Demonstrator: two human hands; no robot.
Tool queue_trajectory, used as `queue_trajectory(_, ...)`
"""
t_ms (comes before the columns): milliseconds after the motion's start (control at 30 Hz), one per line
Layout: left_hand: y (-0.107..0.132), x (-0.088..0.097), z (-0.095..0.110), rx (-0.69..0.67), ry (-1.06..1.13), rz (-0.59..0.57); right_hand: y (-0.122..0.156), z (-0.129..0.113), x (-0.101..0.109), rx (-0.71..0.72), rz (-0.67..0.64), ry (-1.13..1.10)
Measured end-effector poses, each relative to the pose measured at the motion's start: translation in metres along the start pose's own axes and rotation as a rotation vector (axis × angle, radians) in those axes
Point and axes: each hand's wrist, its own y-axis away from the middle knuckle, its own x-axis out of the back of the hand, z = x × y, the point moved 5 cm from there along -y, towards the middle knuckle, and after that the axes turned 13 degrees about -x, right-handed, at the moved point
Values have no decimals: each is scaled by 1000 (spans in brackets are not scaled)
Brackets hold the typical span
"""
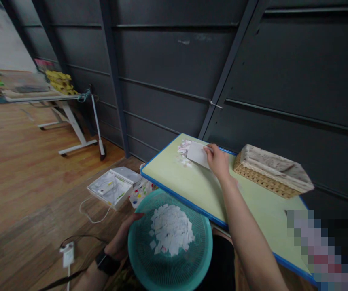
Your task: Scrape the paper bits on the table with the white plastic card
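Observation:
My right hand (218, 160) reaches across the pale green table (253, 206) and pinches a white card (197, 154) laid against a small heap of paper scraps (183, 150) near the table's far left corner. My left hand (121, 242), with a black watch on the wrist, grips the left rim of a teal plastic basket (149, 262) held below the table's near edge. A pile of white paper scraps (170, 229) fills the basket's middle.
A lined wicker basket (271, 171) sits on the table to the right of my right hand. On the wood floor lie an open white box (113, 186), a cable and a white plug (67, 254). A dark panelled wall stands behind; another table (40, 95) stands far left.

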Motion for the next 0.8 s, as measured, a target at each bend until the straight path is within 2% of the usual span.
queue_trajectory(333,1,-3,4,-36,-11,-15,2,-4,0,30,-20,-38)
queue_trajectory(500,1,-2,1,13,6,5,2,-3,-1,19,-25,-57)
queue_trajectory(800,3,-3,3,-18,11,-2,3,-7,-4,55,-60,-90)
